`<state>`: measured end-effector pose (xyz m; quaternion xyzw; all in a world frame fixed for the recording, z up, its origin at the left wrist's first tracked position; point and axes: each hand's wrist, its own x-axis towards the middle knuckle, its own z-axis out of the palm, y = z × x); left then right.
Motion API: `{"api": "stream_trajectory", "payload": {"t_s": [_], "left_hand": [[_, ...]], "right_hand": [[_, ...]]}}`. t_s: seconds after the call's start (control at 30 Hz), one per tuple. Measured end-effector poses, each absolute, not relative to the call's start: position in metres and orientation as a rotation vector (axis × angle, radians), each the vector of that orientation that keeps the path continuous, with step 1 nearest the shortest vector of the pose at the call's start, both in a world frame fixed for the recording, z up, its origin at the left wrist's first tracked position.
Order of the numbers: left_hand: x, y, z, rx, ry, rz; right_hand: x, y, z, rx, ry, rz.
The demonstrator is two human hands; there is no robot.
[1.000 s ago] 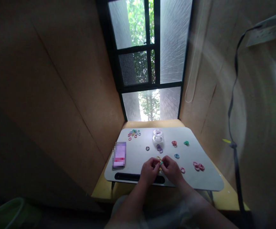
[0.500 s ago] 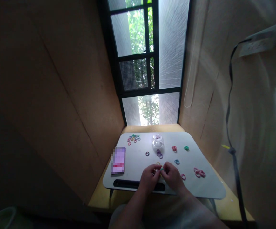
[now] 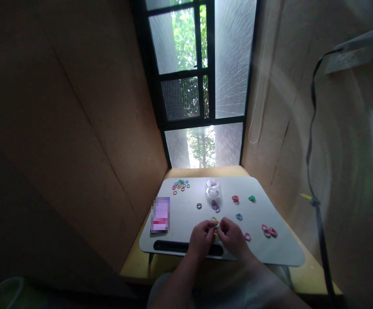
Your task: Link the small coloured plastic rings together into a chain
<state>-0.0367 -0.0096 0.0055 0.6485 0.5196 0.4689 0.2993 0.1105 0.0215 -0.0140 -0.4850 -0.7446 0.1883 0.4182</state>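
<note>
Over the near middle of a white lap table [image 3: 186,214], my left hand [image 3: 201,237] and my right hand [image 3: 231,236] meet at the fingertips. Between them they pinch a small green hair tie [image 3: 217,226]. Yellow hair ties [image 3: 214,219] lie just beyond and beneath the fingers, partly hidden. A pink hair tie [image 3: 247,237] rests right of my right hand. Farther off are purple ties [image 3: 215,206], a dark one [image 3: 199,206] and blue ones [image 3: 239,217].
A clear round jar [image 3: 213,189] stands at the back. Mixed hair ties [image 3: 180,185] lie back left, above a phone [image 3: 161,215]. Red [image 3: 235,199], green [image 3: 252,198] and pink ties [image 3: 269,231] sit to the right. A black slot [image 3: 171,246] runs along the near edge.
The green tie has shifted slightly between my fingertips, and more yellow shows beneath them. My hands stay in nearly the same place; the view tilts a little.
</note>
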Motion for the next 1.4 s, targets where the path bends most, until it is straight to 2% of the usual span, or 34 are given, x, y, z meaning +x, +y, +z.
{"api": "stream_trajectory", "payload": {"t_s": [0.73, 1.4], "left_hand": [[-0.0354, -0.0086, 0.0014, 1.708, 1.489, 1.228], [-0.0343, -0.015, 0.0077, 1.738, 1.497, 1.187]], "right_hand": [[0.1115, 0.0163, -0.011, -1.079, -1.887, 0.571], [0.1118, 0.0162, -0.0071, -1.163, -1.803, 0.488]]}}
